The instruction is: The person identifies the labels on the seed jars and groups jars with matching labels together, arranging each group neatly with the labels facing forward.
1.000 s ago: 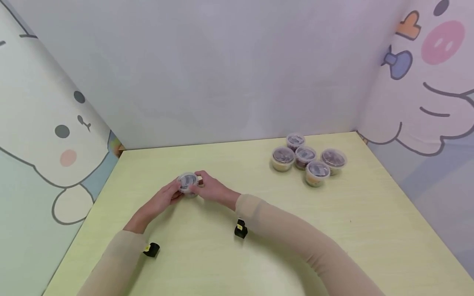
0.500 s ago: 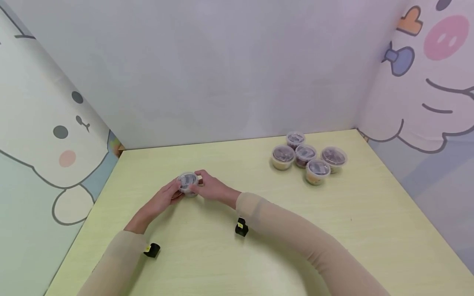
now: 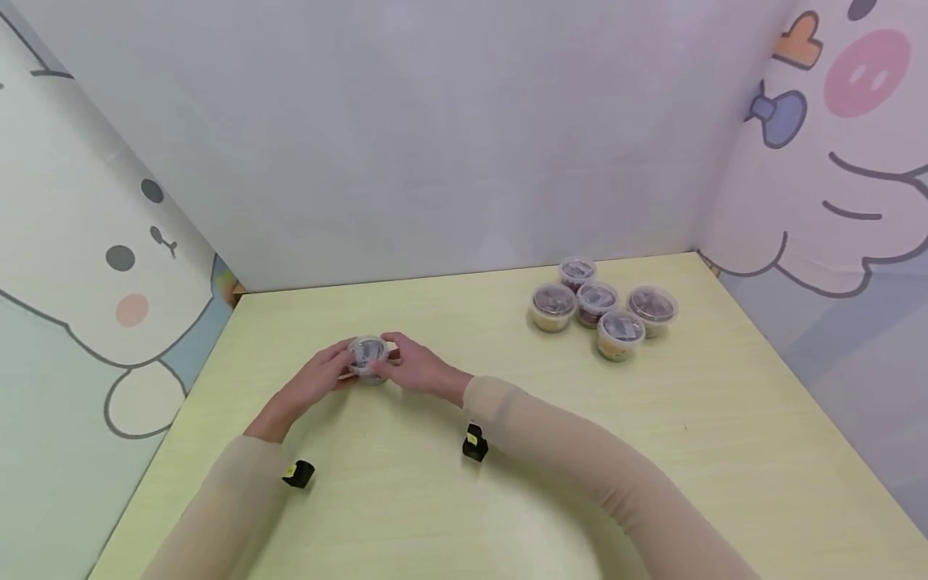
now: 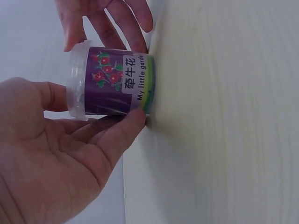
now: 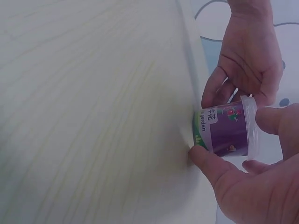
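On the left part of the table, both hands hold a small round plastic tub (image 3: 368, 353) with a clear lid. Its purple label with red flowers and "My little garden" print faces the wrist cameras, as the tub (image 4: 112, 81) shows in the left wrist view. My left hand (image 3: 319, 377) grips one side, fingertips low near the base and a finger by the lid. From the opposite side my right hand (image 3: 416, 366) grips it, one digit near the lid and another at the base, seen on the tub (image 5: 226, 130) in the right wrist view. The tub's base is right at the tabletop.
Several similar lidded tubs (image 3: 597, 300) stand grouped at the back right of the pale yellow table (image 3: 536, 491). White fabric walls (image 3: 464, 145) with cartoon prints enclose the back and sides. Small black devices (image 3: 474, 443) sit at both wrists.
My left hand and forearm have shifted slightly forward, with the fingers resettled around the tub. The right hand and the tub stay almost in place.
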`<state>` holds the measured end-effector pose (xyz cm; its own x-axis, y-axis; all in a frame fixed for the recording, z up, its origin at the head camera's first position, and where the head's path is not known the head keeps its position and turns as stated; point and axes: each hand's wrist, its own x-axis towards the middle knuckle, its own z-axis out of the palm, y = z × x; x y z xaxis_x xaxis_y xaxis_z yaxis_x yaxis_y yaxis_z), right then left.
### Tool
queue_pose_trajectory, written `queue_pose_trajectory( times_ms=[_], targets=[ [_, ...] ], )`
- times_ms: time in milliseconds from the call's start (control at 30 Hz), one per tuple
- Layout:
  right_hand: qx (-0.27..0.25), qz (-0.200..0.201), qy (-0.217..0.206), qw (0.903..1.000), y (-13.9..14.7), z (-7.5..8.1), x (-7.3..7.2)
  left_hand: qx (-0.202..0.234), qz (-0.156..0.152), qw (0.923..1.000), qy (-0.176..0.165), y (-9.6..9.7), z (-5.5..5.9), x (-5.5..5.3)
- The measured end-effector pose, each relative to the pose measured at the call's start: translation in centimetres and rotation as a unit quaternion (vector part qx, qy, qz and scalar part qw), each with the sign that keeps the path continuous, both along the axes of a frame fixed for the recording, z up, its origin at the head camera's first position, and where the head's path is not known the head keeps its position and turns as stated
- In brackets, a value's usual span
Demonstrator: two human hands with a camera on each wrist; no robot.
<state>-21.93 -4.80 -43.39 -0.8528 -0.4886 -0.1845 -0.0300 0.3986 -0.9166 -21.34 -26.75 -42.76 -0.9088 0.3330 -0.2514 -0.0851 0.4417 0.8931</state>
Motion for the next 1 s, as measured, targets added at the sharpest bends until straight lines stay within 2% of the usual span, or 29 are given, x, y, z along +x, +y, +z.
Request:
queue_pose_trajectory(
  times_ms=[133, 233, 333, 400, 467, 533, 567, 667, 700, 767, 833, 900, 1000],
  targets=[
    [-0.034, -0.013, -0.046, 0.9983, 0.4, 0.0, -0.3, -0.033, 0.000, 0.9994, 0.007, 0.3, 0.8, -0.2],
    [-0.031, -0.007, -0.055, 0.9980, 0.8, 0.2, -0.4, -0.094, -0.005, 0.9945, 0.046, 0.5, 1.6, -0.2],
    [0.006, 0.019, -0.033, 0.9993, 1.5, 0.7, -0.5, -0.162, -0.019, 0.9806, 0.109, 0.8, 2.4, -0.2],
    [0.040, 0.043, -0.008, 0.9983, 2.3, 1.0, -0.5, -0.187, -0.032, 0.9702, 0.150, 1.2, 2.9, -0.3],
    [0.079, 0.065, 0.025, 0.9945, 3.3, 1.6, -0.6, -0.206, -0.050, 0.9587, 0.190, 2.0, 3.3, -0.3],
    [0.123, 0.084, 0.057, 0.9873, 4.5, 2.2, -0.8, -0.228, -0.072, 0.9441, 0.227, 3.0, 3.8, -0.5],
    [0.148, 0.095, 0.074, 0.9817, 5.1, 2.5, -1.0, -0.242, -0.085, 0.9346, 0.246, 3.6, 4.0, -0.5],
    [0.233, 0.123, 0.111, 0.9582, 7.1, 3.6, -1.4, -0.293, -0.113, 0.8972, 0.310, 5.5, 4.8, -0.7],
    [0.266, 0.131, 0.125, 0.9466, 7.8, 3.9, -1.5, -0.307, -0.120, 0.8866, 0.324, 6.1, 5.1, -0.7],
    [0.323, 0.145, 0.162, 0.9211, 9.3, 4.6, -1.5, -0.330, -0.132, 0.8701, 0.341, 7.2, 5.6, -1.0],
    [0.360, 0.143, 0.193, 0.9017, 10.9, 5.4, -1.6, -0.342, -0.142, 0.8652, 0.338, 8.5, 6.1, -1.3],
    [0.381, 0.133, 0.232, 0.8850, 12.6, 5.9, -1.8, -0.346, -0.156, 0.8665, 0.324, 9.9, 6.5, -1.8],
    [0.396, 0.110, 0.262, 0.8730, 15.3, 6.6, -2.1, -0.342, -0.177, 0.8676, 0.314, 12.3, 6.8, -2.5]
  ],
)
